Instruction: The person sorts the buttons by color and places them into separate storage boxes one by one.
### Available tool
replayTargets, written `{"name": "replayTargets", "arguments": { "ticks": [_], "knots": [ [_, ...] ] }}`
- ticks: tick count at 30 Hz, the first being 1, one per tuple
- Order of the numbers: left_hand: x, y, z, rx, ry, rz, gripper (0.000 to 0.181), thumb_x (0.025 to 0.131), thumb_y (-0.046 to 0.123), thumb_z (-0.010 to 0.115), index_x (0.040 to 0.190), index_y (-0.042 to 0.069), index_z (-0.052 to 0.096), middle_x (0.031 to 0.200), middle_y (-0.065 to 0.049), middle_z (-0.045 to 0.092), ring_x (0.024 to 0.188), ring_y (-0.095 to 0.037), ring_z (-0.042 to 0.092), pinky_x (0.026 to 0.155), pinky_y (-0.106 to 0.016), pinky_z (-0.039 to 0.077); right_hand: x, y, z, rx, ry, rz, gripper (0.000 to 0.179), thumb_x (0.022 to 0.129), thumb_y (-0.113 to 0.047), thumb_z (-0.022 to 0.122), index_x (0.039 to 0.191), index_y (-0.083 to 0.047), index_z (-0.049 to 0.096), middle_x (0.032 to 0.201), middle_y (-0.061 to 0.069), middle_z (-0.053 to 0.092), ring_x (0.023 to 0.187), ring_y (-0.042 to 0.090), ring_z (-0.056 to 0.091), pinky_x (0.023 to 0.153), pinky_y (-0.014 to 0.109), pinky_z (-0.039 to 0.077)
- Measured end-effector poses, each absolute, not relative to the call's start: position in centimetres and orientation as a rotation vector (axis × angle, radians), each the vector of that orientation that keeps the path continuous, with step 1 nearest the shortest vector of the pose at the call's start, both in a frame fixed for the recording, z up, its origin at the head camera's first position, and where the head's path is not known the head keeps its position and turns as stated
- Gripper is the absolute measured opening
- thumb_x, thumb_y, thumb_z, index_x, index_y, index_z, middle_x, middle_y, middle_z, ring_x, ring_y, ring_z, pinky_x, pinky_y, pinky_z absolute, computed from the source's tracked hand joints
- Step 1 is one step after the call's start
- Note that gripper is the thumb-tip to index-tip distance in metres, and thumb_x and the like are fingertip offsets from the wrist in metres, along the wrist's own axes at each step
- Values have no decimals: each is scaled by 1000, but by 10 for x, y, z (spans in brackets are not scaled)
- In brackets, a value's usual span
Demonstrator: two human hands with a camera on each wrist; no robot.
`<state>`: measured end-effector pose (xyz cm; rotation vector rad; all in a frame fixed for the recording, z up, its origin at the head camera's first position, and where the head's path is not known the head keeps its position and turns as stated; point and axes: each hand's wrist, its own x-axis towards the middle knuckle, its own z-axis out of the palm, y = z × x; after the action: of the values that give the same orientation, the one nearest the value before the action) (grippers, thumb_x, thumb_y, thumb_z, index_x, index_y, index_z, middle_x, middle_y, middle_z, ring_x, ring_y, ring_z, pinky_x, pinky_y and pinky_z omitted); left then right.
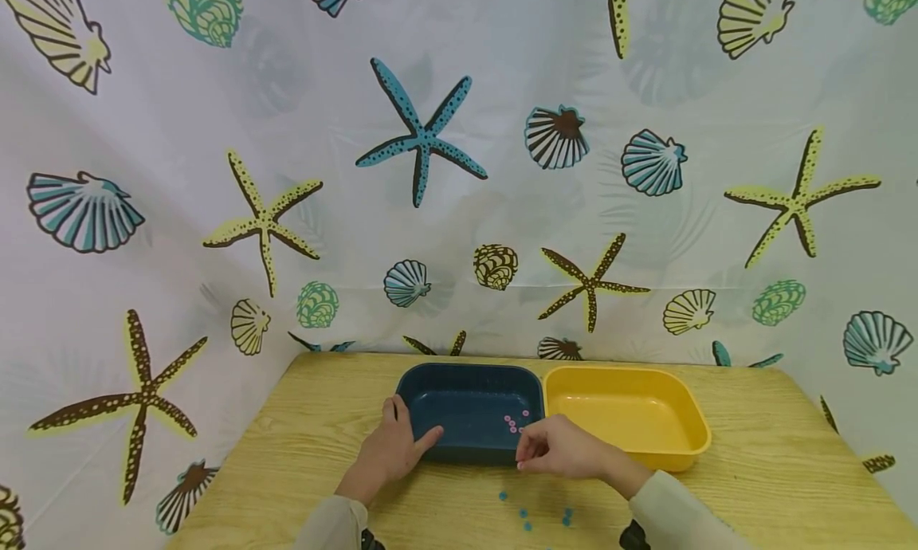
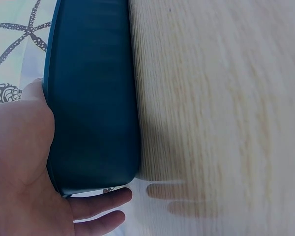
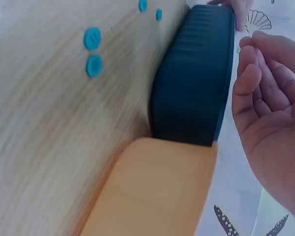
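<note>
A dark blue tray (image 1: 469,456) stands on the table. At its front left corner is my left hand (image 1: 390,450), gripping it with the thumb over the front rim and the fingers along the left side. Near the tray's front right corner hovers my right hand (image 1: 562,448). Its fingers are curled and the thumb and index tips meet; no thing shows between them. Several small pink buttons (image 1: 512,430) lie in the tray's right end. Several blue buttons (image 3: 92,38) are scattered on the table in front of the tray.
A yellow tray (image 1: 699,446) stands against the right side of the dark blue one. Both sit on a wood-grain table (image 1: 323,422). Behind and at the sides hangs a white curtain (image 1: 488,215) printed with starfish and shells.
</note>
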<state>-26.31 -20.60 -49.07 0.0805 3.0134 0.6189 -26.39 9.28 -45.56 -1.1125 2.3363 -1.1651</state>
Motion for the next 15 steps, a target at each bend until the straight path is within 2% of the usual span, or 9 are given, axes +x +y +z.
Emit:
{"name": "replayTargets", "arguments": {
  "ticks": [5, 8, 12, 15],
  "knots": [
    [-262, -206, -490, 81, 3006, 636, 100, 91, 62, 45, 145, -14, 8, 149, -34, 8, 57, -19, 58, 44, -33, 42, -270, 96, -454, -1052, 2376, -1178, 5, 88, -13, 69, 87, -7, 70, 80, -4, 67, 71, 10, 61, 66, 25, 51],
    [-262, -207, -490, 79, 3000, 644, 101, 91, 63, 45, 145, -14, 8, 149, -34, 8, 54, -18, 56, 44, -32, 41, -273, 97, -452, -1026, 2400, -1180, 6, 89, -11, 67, 90, -6, 70, 83, 2, 68, 71, 13, 60, 65, 24, 50],
    [-262, -207, -491, 79, 3001, 647, 101, 91, 63, 44, 146, -14, 8, 149, -33, 7, 51, -16, 55, 42, -32, 40, -277, 95, -449, -993, 2421, -1205, 7, 90, -9, 66, 91, -3, 69, 84, 12, 67, 69, 22, 60, 61, 24, 48],
    [-262, -208, -493, 85, 3006, 642, 101, 91, 63, 44, 146, -14, 8, 149, -33, 7, 51, -16, 54, 42, -32, 40, -281, 93, -447, -971, 2429, -1218, 8, 90, -7, 65, 93, -1, 69, 84, 13, 67, 68, 24, 59, 60, 24, 47]
  ]
}}
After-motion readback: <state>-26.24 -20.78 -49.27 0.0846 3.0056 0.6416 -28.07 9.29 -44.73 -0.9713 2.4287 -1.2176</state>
